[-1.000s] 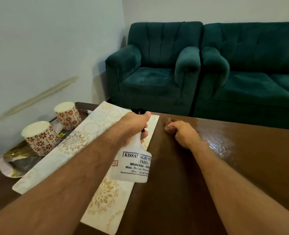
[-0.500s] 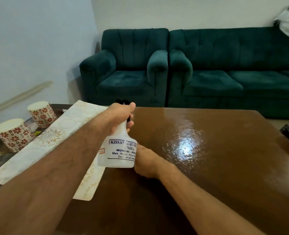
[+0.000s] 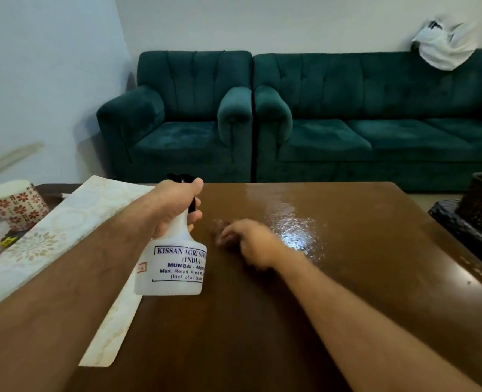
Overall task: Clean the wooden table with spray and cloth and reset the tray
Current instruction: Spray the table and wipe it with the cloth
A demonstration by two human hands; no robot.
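Note:
My left hand grips the neck of a white spray bottle with a black trigger, held upright over the wooden table. To its right, my right hand presses a small brown cloth flat on the table; the hand is blurred and hides most of the cloth. A wet glossy patch shines just right of that hand. At the far left, two red-flowered cups stand on a tray that is mostly cut off by the frame edge.
A cream patterned table runner lies diagonally on the table's left side, under my left arm. A dark patterned box sits at the right edge. Behind the table are a green armchair and sofa with a white bag on its back.
My right hand slid with the cloth from beside the bottle's base out toward the table's middle, near the wet patch. The view turned further right; the bottle stays held in my left hand.

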